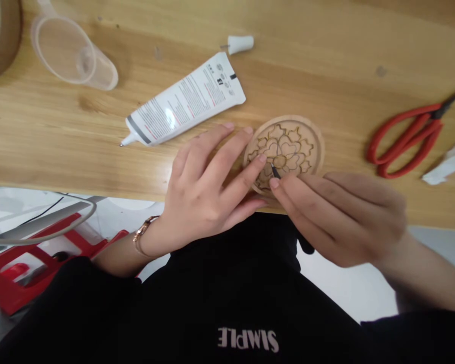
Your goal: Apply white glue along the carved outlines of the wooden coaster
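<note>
A round wooden disc with a raised rim lies at the table's near edge. Outlined flower and small leaf-like shapes fill its face. My left hand is spread over its left side, index fingertip touching the pattern and thumb near the lower rim. Between the closed fingers of my right hand is a slim dark pointed tool that looks like tweezers. Its tip meets the pattern just left of the flower's round centre. My fingers hide most of the tool and the disc's lower edge.
A white glue tube lies beyond my left hand, its pin-tipped cap behind it. A clear plastic cup rests on its side at far left. Red-handled scissors and a white crumpled item are at right.
</note>
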Demonstrator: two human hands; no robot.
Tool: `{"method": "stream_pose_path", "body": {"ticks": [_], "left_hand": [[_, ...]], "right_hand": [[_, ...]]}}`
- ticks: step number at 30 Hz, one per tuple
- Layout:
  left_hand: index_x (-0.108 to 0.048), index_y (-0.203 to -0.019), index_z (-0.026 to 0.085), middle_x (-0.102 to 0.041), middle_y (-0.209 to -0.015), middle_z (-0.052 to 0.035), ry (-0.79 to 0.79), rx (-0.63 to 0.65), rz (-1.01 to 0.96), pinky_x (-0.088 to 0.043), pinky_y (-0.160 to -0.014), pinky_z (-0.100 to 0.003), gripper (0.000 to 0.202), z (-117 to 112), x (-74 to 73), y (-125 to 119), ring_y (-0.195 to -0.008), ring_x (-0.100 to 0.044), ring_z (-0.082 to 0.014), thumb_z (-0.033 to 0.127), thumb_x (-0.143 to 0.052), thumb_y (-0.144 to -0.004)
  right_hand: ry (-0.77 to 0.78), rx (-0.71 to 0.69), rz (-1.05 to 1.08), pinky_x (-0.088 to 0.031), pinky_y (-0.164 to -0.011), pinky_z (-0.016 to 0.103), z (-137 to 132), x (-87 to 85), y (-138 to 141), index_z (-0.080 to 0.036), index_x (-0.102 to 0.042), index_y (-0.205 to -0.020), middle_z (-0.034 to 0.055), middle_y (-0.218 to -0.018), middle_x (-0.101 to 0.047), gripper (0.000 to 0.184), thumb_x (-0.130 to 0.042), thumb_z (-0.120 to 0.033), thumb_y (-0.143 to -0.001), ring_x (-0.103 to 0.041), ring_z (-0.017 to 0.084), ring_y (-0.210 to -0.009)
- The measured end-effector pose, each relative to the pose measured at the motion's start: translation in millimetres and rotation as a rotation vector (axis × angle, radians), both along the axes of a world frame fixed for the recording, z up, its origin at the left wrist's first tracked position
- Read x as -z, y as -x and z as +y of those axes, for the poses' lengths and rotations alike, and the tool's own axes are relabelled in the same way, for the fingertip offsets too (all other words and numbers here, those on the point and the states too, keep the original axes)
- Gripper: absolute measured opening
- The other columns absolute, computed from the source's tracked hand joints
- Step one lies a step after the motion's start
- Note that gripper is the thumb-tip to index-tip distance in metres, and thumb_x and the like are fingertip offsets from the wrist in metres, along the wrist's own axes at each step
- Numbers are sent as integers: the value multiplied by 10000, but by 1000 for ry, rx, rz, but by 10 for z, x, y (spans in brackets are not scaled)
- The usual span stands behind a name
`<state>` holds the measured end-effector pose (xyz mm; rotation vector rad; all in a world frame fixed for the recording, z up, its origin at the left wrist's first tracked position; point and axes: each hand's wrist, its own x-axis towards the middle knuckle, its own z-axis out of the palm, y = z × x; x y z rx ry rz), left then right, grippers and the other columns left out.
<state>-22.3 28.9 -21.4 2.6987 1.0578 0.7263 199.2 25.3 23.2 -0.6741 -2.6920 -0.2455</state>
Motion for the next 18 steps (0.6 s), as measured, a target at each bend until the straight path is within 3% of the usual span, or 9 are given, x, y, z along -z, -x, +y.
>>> {"method": "stream_pose_path", "body": {"ticks": [6,11,16,18], "left_hand": [[-647,-1217,110,-615,-1269,-219,1,7,-25,-511,-959,-535,656,24,-4,-3,-1196,-568,-396,634,-641,-822],[-656,-1212,108,-624,-1254,-227,-18,12,-29,-524,-941,-544,662,29,-15,-4,-1171,-583,-406,624,-676,-797],[-657,-1203,114,-618,-1263,-216,-12,10,-21,-519,-960,-534,628,24,-12,0,-1185,-575,-393,613,-651,-823],[-645,-1216,115,-609,-1273,-216,-12,13,-10,-517,-963,-532,607,20,-3,2,-1200,-566,-387,592,-642,-840]], "right_hand": [[-41,-122,-54,-576,-654,255,54,-2,-54,-233,-720,-868,-20,-853,-758,206,-538,-174,-943,-675,127,-760],[194,-133,50,-563,-736,262,93,3,-105,-194,-705,-952,10,-896,-746,157,-550,-169,-938,-654,119,-784],[16,-164,-2,-559,-673,268,49,4,-101,-136,-726,-870,41,-877,-759,185,-557,-173,-936,-675,140,-755],[169,4,85,-566,-692,258,7,-3,-97,-144,-724,-894,27,-885,-765,115,-615,-181,-907,-693,134,-779]]}}
